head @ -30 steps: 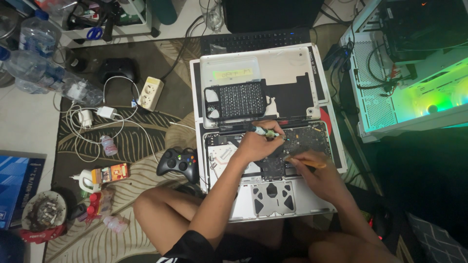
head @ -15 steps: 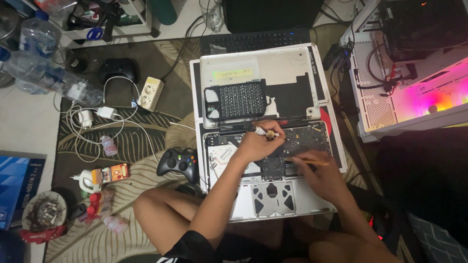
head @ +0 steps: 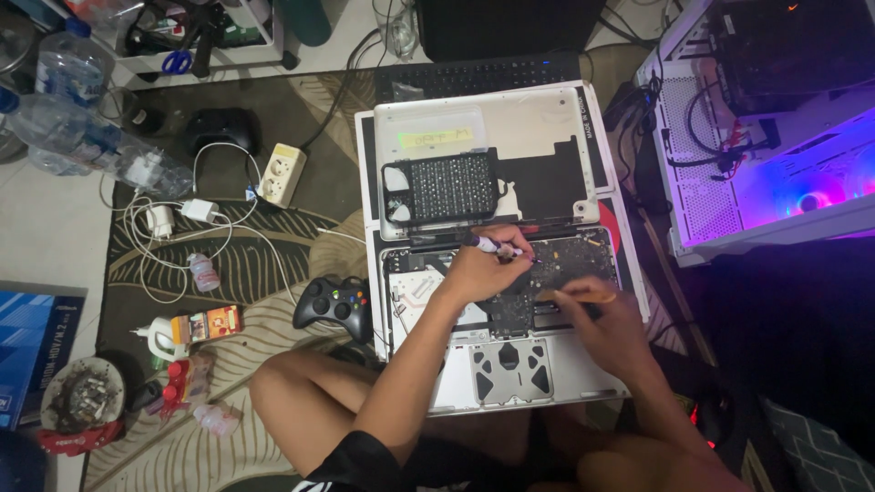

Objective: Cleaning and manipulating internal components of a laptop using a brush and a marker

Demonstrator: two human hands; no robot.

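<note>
An opened silver laptop (head: 510,374) lies bottom-up on the floor in front of me, its dark circuit board (head: 574,260) exposed. My left hand (head: 478,271) rests over the board and grips a small pen-like tool (head: 497,246) with its tip pointing right. My right hand (head: 597,323) is lower right on the board, holding a thin orange-brown stick (head: 583,296). The removed bottom cover (head: 510,123) lies behind the laptop, with a black perforated part (head: 447,187) resting on it.
A black game controller (head: 335,305) sits left of the laptop. White chargers and cables (head: 182,223), a power strip (head: 281,173), small bottles (head: 202,271) and plastic water bottles (head: 73,128) lie to the left. A lit white computer case (head: 775,164) stands right; a keyboard (head: 478,77) lies behind.
Both hands stay on the board with only slight shifts. The light in the computer case has changed from green to pink to blue-purple.
</note>
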